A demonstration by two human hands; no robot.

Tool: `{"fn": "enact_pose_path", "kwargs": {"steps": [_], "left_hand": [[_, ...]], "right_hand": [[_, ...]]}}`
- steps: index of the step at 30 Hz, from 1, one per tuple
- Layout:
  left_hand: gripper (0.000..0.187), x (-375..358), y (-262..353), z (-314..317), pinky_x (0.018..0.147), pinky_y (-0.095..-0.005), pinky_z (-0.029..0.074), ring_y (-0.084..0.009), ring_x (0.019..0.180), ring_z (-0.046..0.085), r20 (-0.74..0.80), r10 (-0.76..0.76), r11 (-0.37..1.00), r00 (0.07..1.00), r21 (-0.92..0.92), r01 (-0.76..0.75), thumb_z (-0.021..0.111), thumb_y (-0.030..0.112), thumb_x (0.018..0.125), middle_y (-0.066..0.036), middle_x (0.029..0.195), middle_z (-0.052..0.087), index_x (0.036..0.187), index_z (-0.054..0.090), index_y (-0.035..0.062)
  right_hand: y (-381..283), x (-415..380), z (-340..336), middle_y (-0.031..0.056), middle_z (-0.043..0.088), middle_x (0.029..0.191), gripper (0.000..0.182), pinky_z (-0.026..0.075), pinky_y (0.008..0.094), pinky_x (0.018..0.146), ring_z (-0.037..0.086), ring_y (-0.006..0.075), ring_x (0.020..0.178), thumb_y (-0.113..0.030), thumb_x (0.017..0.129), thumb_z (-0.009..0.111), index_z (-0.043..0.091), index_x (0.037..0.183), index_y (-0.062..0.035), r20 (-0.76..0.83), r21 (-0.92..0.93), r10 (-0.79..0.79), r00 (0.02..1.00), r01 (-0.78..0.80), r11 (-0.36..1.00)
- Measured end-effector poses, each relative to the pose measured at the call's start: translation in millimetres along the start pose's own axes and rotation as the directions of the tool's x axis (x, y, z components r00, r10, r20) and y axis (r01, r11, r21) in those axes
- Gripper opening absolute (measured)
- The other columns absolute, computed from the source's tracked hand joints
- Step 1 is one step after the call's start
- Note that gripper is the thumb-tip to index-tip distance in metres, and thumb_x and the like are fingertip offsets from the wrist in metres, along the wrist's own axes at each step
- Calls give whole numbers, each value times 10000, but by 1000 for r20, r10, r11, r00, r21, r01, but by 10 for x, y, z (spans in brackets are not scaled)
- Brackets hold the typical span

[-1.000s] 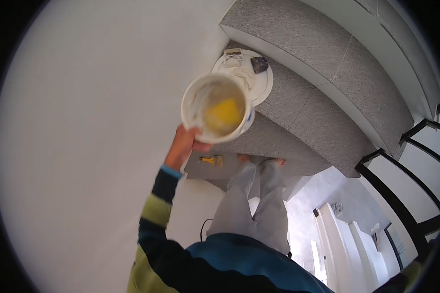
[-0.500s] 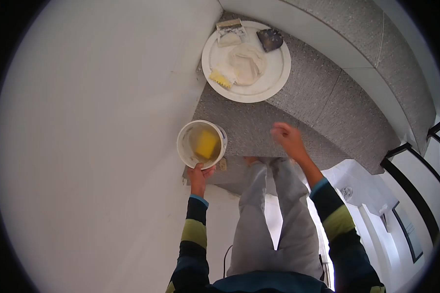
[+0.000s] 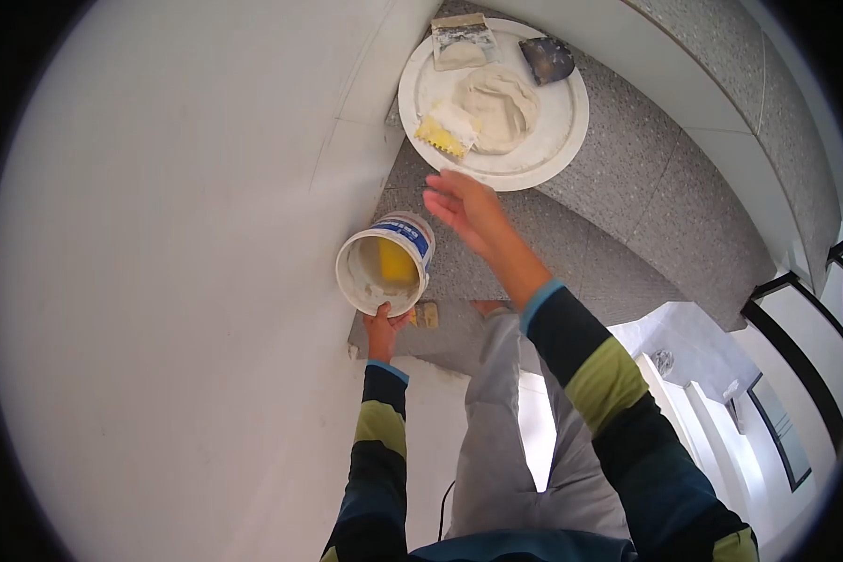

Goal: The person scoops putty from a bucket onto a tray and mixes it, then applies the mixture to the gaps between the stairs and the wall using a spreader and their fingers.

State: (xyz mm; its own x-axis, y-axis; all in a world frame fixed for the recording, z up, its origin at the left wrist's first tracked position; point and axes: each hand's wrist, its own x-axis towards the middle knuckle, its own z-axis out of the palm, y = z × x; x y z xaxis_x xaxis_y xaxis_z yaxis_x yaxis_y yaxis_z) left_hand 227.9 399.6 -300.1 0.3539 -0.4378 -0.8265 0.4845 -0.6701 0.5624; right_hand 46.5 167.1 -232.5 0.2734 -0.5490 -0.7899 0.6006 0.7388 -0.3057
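Observation:
My left hand (image 3: 382,332) grips the near rim of a white bucket (image 3: 356,267) with a blue label, thumb over the edge. The bucket is tilted, its mouth facing me. In it lies a yellow sponge-like block (image 3: 398,264), and cloudy liquid seems to surround it. My right hand (image 3: 464,208) holds nothing; its fingers are apart, between the bucket and a round white tray (image 3: 571,122). On the tray are a mound of whitish paste (image 3: 501,108), a yellow notched spreader (image 3: 440,139), a paste-smeared scraper (image 3: 464,42) and a dark spreader (image 3: 547,60).
A white wall (image 3: 206,262) rises on the left. Grey speckled stair treads (image 3: 628,169) curve away to the right. Black railing bars (image 3: 796,356) stand at far right. Below the bucket a small tan block (image 3: 429,315) lies on a lower step, near my foot (image 3: 485,306).
My right hand has moved up and left, toward the tray, and its fingers have spread. The bucket has tipped toward me, showing its label. The view has shifted slightly.

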Motion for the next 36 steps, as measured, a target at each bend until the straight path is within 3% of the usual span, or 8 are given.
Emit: {"fn": "enact_pose_path", "kwargs": {"steps": [7, 9, 10, 13, 21, 25, 33, 36], "left_hand": [[498, -242, 335, -31, 769, -372, 494, -258, 894, 583, -75, -215, 933, 974, 279, 227, 538, 218, 853, -188, 1063, 538, 1253, 337, -1], [470, -382, 294, -36, 802, -340, 453, -248, 996, 545, -217, 598, 411, 772, 909, -64, 545, 214, 857, -158, 1136, 502, 1237, 371, 0], [470, -430, 417, 127, 802, -340, 453, -248, 996, 545, -210, 597, 414, 774, 907, -73, 545, 214, 857, -158, 1136, 502, 1237, 371, 0], [485, -555, 838, 758, 908, -316, 382, -241, 1121, 450, 319, 491, 586, 810, 567, -579, 567, 222, 850, -144, 1174, 474, 1248, 393, 9], [553, 556, 1342, 2246, 927, -470, 346, -296, 1155, 430, 357, 137, 988, 924, -123, -98, 438, 380, 901, -152, 1304, 378, 1316, 258, 63], [494, 268, 1095, 2495, 921, -482, 348, -295, 1152, 430, 237, 129, 991, 963, -44, -122, 428, 375, 905, -152, 1273, 398, 1274, 303, 71], [522, -369, 426, 2792, 895, -432, 378, -282, 1100, 466, 500, -221, 963, 838, -21, 267, 414, 371, 913, -148, 1192, 459, 1300, 259, 57], [511, -336, 648, 2730, 855, -426, 392, -280, 1050, 495, 419, -303, 908, 856, 401, 125, 448, 412, 875, -166, 1180, 497, 1219, 383, 39]], "right_hand": [[2, 472, 249, 108, 541, 939, 318, 532, 302, 666, 579, 222, 752, -181, 801, 626, 467, 1020, -13, -355, 350, 79, 931, 54, 935], [-82, 320, 287, 105, 536, 915, 283, 534, 298, 635, 581, 218, 730, -158, 802, 600, 467, 1001, -6, -397, 275, -6, 918, 125, 953], [-123, 250, 306, 103, 530, 890, 249, 536, 293, 603, 583, 213, 707, -134, 802, 574, 468, 983, 0, -426, 197, -82, 901, 180, 964], [-275, 38, 63, 98, 555, 808, 139, 529, 292, 519, 567, 181, 574, -93, 777, 552, 485, 855, -1, -430, 109, -327, 841, 409, 906], [-996, -425, -915, 72, 568, 875, 262, 534, 284, 579, 580, 149, 727, -75, 785, 562, 492, 1029, -10, -274, -360, -498, 823, 392, 846], [-1283, -592, -1198, 41, 579, 934, 339, 522, 256, 631, 574, 128, 776, -110, 807, 573, 482, 1121, -23, -121, -570, -396, 910, 264, 778], [-1527, -797, -1378, 70, 588, 878, 252, 519, 264, 625, 582, 130, 727, -155, 819, 556, 559, 1014, 5, -242, -651, -473, 847, 220, 727], [-1622, -808, -1688, 85, 591, 848, 240, 522, 269, 623, 586, 132, 704, -140, 812, 561, 567, 980, 32, -235, -697, -496, 836, 211, 685]]}}
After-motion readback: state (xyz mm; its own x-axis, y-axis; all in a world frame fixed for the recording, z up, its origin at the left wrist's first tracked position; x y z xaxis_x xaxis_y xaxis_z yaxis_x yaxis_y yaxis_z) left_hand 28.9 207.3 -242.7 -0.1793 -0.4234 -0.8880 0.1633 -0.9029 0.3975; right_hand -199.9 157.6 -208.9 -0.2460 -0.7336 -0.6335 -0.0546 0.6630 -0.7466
